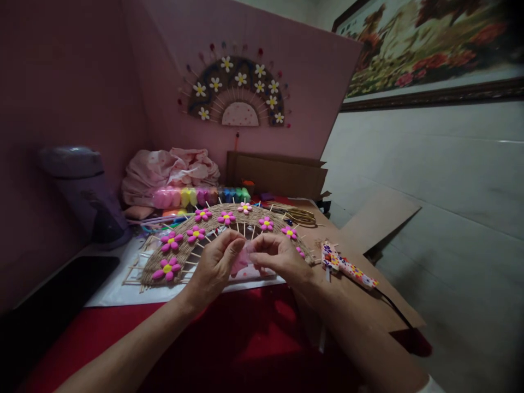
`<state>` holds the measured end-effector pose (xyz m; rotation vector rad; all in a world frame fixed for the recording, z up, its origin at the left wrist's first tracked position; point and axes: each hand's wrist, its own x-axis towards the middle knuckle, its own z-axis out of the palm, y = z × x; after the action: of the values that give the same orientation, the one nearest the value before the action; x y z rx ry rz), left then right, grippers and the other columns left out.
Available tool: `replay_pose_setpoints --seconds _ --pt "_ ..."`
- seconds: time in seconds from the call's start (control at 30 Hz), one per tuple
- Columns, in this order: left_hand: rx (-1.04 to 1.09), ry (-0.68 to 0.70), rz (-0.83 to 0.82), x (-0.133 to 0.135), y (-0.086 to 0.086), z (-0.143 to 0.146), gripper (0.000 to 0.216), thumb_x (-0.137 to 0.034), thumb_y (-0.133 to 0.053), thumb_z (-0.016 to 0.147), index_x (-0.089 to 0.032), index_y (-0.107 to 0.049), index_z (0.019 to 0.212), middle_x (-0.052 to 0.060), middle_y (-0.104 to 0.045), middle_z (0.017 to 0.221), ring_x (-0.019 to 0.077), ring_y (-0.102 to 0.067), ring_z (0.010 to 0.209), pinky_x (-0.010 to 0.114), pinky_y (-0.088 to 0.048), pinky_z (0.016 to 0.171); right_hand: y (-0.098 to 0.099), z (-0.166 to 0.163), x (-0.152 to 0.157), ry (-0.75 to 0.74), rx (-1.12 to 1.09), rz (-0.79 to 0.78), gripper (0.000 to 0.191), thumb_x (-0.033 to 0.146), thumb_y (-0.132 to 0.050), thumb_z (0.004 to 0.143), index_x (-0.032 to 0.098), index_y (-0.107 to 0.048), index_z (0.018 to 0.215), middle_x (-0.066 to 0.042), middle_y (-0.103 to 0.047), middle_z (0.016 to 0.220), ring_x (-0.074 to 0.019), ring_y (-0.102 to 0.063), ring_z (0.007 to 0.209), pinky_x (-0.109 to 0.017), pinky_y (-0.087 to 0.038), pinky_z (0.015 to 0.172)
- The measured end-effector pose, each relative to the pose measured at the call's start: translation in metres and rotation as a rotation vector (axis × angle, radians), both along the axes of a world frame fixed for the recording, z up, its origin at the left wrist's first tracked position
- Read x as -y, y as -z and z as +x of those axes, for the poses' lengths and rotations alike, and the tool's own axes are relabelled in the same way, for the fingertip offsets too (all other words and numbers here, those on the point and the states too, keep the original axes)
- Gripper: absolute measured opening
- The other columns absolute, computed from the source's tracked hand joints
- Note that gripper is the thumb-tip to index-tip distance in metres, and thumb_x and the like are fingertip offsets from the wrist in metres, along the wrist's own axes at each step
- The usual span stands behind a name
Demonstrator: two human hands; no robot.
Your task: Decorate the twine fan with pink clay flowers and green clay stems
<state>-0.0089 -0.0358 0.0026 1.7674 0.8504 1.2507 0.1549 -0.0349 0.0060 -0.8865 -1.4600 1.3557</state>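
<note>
In the head view my left hand point(216, 259) and my right hand point(280, 254) are close together, fingertips pinched. Between them is a small pale pink, partly see-through piece point(241, 261); it looks like a thin wrapper, but its kind is unclear. Both hands grip its edges. Just behind them lies an arched fan-shaped craft piece point(221, 211) wound with brown twine, with thin wooden sticks poking out. Pink flowers with yellow centres point(167, 268) sit along it. My hands hide the lower middle of the arch.
A flower-patterned glue gun point(347, 267) rests on cardboard point(368, 295) at right, near golden-handled scissors point(305, 216). Packs of coloured clay point(200, 196) and bunched pink cloth point(172, 169) stand behind. A dark phone-like slab point(77, 278) is at left. A finished-looking flowered fan point(239, 82) hangs on the pink panel.
</note>
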Motion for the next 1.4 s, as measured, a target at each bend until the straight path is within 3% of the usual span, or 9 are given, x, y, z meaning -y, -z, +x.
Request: replay_pose_setpoints --seconds 0.27,0.43,0.67,0.83,1.07,1.4 --pt "0.020 0.007 -0.024 -0.004 0.003 0.001 0.031 -0.045 -0.046 0.087 -0.016 -0.053 0.079 -0.003 -0.046 0.060 0.0066 -0.040 0.048 0.019 -0.033 0.044 0.004 -0.003 -0.003 0.052 0.007 0.026 0.009 0.019 -0.066 0.064 0.014 -0.060 0.069 0.005 -0.055 0.054 -0.0046 -0.047 0.039 -0.018 -0.039 0.038" --pt "0.065 0.017 -0.075 -0.005 0.004 0.002 0.034 -0.049 -0.049 0.085 -0.016 -0.054 0.077 -0.003 -0.048 0.060 0.0066 -0.041 0.050 0.018 -0.033 0.045 0.006 -0.003 -0.002 0.041 0.009 0.075 0.017 0.028 -0.068 0.069 0.014 -0.057 0.066 0.006 -0.053 0.054 -0.0045 -0.046 0.040 -0.017 -0.039 0.039" --pt "0.205 0.107 -0.276 0.000 -0.003 0.004 0.039 -0.056 -0.051 0.080 -0.017 -0.052 0.081 -0.003 -0.052 0.055 0.0071 -0.045 0.041 0.018 -0.034 0.039 0.001 -0.001 0.000 0.005 0.035 0.136 0.025 0.038 -0.061 0.079 0.015 -0.059 0.071 0.003 -0.055 0.054 -0.0067 -0.050 0.045 -0.020 -0.041 0.045" --pt "0.211 0.121 -0.323 -0.004 0.001 0.002 0.040 -0.057 -0.047 0.083 -0.017 -0.052 0.085 -0.004 -0.052 0.055 0.0069 -0.045 0.040 0.017 -0.031 0.036 -0.004 -0.004 0.003 0.017 -0.001 0.123 0.019 0.033 -0.066 0.073 0.015 -0.061 0.073 0.004 -0.057 0.055 -0.0071 -0.052 0.046 -0.020 -0.042 0.045" --pt "0.152 0.064 -0.249 -0.001 -0.002 0.002 0.041 -0.057 -0.050 0.081 -0.016 -0.053 0.084 -0.004 -0.051 0.056 0.0066 -0.044 0.043 0.018 -0.032 0.040 -0.003 -0.003 0.001 -0.004 -0.009 0.029 0.015 0.025 -0.070 0.065 0.014 -0.060 0.072 0.005 -0.056 0.055 -0.0055 -0.049 0.042 -0.018 -0.041 0.041" --pt "0.152 0.132 -0.359 0.000 0.003 0.007 0.042 -0.057 -0.051 0.080 -0.017 -0.055 0.088 -0.002 -0.051 0.059 0.0071 -0.045 0.043 0.018 -0.034 0.038 0.006 -0.004 0.003 0.118 0.123 0.173 0.026 0.034 -0.060 0.079 0.017 -0.048 0.064 0.007 -0.047 0.048 -0.0040 -0.041 0.037 -0.016 -0.032 0.036"
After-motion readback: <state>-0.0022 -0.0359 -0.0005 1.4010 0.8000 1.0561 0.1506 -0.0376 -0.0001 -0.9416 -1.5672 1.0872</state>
